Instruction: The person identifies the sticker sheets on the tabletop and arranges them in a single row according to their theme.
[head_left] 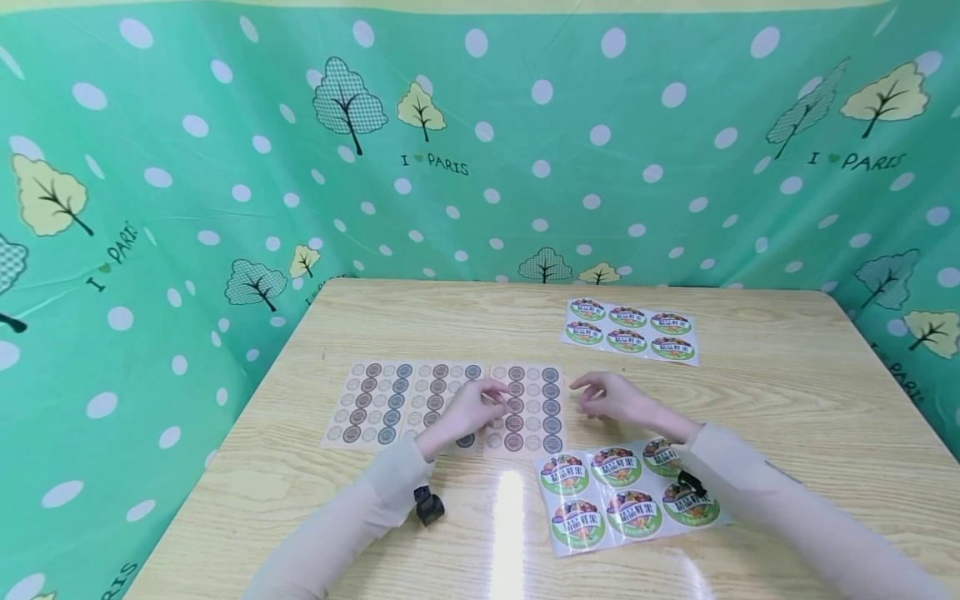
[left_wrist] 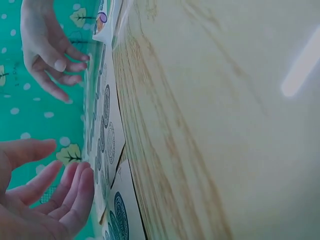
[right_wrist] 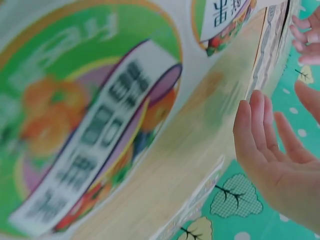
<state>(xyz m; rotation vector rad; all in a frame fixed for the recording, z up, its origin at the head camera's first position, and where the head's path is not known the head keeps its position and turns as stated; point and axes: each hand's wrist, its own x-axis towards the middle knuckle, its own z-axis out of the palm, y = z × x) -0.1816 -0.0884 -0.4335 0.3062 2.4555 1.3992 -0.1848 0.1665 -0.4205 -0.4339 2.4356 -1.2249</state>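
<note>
Three tan sheets of small round stickers lie side by side in the middle of the table; the rightmost sticker sheet [head_left: 523,410] shows red-brown and dark blue-grey circles. My left hand [head_left: 476,406] hovers over the join between the middle and right sheets, its fingers loosely bent with nothing between them. Just past the right edge of that sheet, my right hand [head_left: 609,395] hangs with relaxed, slightly bent fingers, holding nothing. In the left wrist view, fingers of the left hand [left_wrist: 55,200] are spread apart. The right hand [right_wrist: 275,155] appears similarly relaxed in the right wrist view.
A fruit-label sheet [head_left: 596,492] with large round stickers lies below my right forearm. A second fruit-label sheet [head_left: 630,332] lies farther back. A green patterned cloth [head_left: 480,167] hangs behind and beside the wooden table [head_left: 420,325]. Black wrist cameras sit on both sleeves.
</note>
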